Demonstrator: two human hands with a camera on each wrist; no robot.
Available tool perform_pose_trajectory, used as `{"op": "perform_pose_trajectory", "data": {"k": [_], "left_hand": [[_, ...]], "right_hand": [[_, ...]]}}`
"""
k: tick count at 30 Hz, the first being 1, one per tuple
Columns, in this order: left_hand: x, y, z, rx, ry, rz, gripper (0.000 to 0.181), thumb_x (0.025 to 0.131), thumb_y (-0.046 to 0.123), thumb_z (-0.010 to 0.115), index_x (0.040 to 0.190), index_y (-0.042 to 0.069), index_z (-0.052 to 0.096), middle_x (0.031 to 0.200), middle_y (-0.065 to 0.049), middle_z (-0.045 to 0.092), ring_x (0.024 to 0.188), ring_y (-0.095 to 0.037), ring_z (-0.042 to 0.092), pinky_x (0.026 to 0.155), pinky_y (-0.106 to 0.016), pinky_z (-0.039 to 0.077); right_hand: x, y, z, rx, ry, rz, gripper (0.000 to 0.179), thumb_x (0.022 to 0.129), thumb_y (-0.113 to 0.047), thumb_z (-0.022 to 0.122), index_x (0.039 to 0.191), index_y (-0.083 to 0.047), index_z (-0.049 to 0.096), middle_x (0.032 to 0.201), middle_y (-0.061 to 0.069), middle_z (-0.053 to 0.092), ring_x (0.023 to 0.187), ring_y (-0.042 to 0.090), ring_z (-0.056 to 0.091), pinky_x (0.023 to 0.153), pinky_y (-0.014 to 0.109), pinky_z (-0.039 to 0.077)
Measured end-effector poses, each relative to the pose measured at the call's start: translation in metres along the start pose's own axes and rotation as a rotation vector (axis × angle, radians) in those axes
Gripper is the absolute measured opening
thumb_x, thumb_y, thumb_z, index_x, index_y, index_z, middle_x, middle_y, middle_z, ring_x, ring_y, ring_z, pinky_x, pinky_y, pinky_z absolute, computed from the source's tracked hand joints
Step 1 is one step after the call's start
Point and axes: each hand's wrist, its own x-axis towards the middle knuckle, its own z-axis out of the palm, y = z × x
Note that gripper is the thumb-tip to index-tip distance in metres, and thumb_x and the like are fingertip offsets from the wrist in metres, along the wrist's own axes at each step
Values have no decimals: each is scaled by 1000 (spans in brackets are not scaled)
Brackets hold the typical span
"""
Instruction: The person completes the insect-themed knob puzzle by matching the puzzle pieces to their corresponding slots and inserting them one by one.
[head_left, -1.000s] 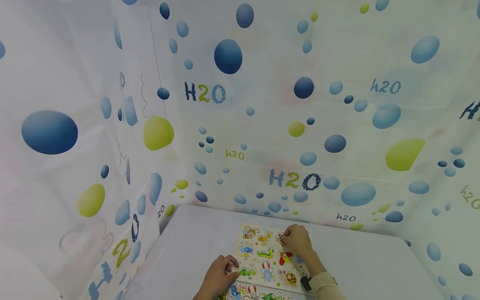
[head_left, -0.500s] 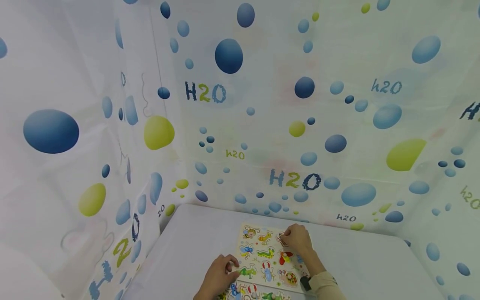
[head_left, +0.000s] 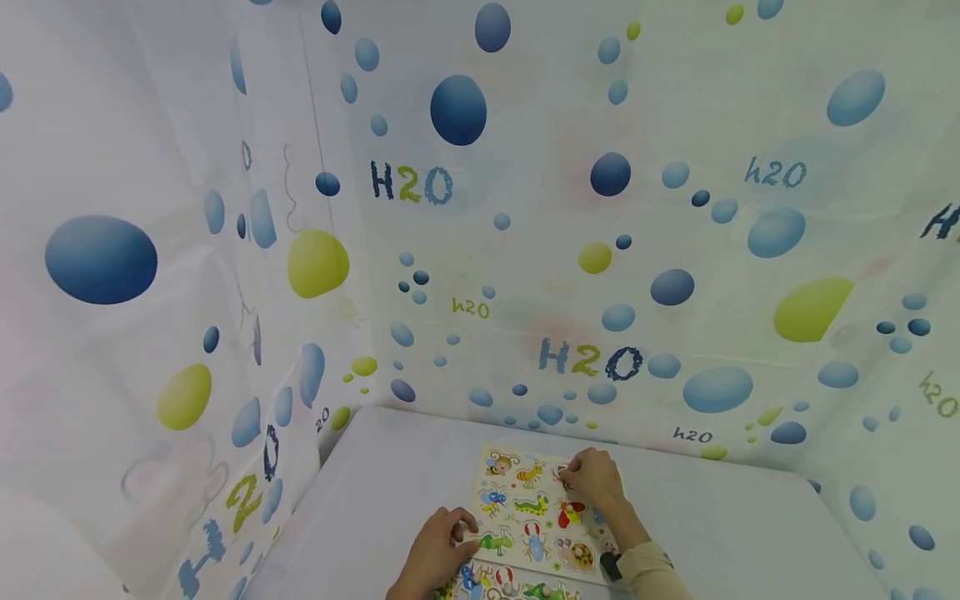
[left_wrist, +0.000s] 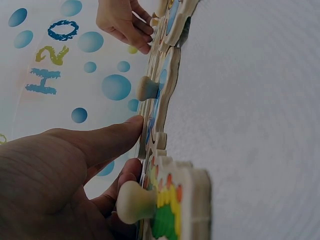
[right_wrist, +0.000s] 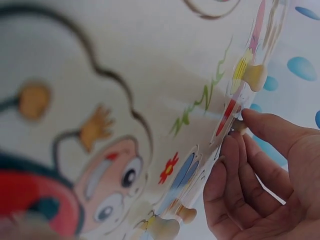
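A pale wooden puzzle board (head_left: pixel 553 500) printed with cartoon insects lies on the white table. At its far right corner my right hand (head_left: pixel 596 482) pinches the small wooden knob (right_wrist: pixel 239 125) of a puzzle piece between thumb and fingertips. The piece's picture is mostly hidden under the fingers. My left hand (head_left: pixel 435 550) rests at the board's near left edge, fingers loosely bent, thumb tip against the edge beside the green grasshopper piece (head_left: pixel 495 543). Along the near side several more knobbed pieces (head_left: pixel 542 592) show, one with a round knob (left_wrist: pixel 131 202) close to the left fingers.
The white tabletop (head_left: pixel 735 533) extends to both sides of the board. Behind it and at both sides hangs a white sheet (head_left: pixel 525 267) printed with blue and green drops and H2O lettering. A dark device (head_left: pixel 611 567) sits at the right wrist by the beige sleeve (head_left: pixel 652 571).
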Motion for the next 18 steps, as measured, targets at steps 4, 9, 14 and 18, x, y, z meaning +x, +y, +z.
{"op": "perform_pose_trajectory", "data": {"k": [4, 9, 14, 18], "left_hand": [[0, 1, 0, 3, 1, 14, 18, 90, 24, 80, 103, 18, 70, 85, -1, 48, 70, -11, 41, 63, -27, 35], [-1, 1, 1, 1, 1, 8, 17, 90, 25, 80, 103, 19, 70, 85, 0, 48, 70, -10, 41, 63, -27, 35], [-2, 2, 1, 7, 9, 20, 18, 90, 24, 80, 103, 19, 70, 86, 0, 49, 71, -10, 41, 63, -27, 35], [-1, 1, 1, 12, 19, 7, 18, 90, 24, 81, 102, 20, 69, 86, 0, 49, 71, -11, 42, 64, -27, 35]], "right_hand": [[0, -1, -2, -13, -31, 22, 26, 85, -22, 88, 66, -15, 70, 60, -7, 62, 53, 11, 53, 50, 30, 45], [-3, -2, -5, -20, -48, 22, 22, 85, -22, 88, 70, -13, 74, 64, -6, 65, 55, 11, 55, 51, 31, 47], [-4, -4, -7, -44, -29, 37, 19, 84, -23, 89, 74, -13, 76, 68, -5, 66, 58, 11, 56, 54, 31, 48], [-4, -8, -11, -52, -33, 83, 17, 84, -23, 89, 79, -12, 76, 71, -5, 66, 63, 13, 56, 59, 32, 50]]}}
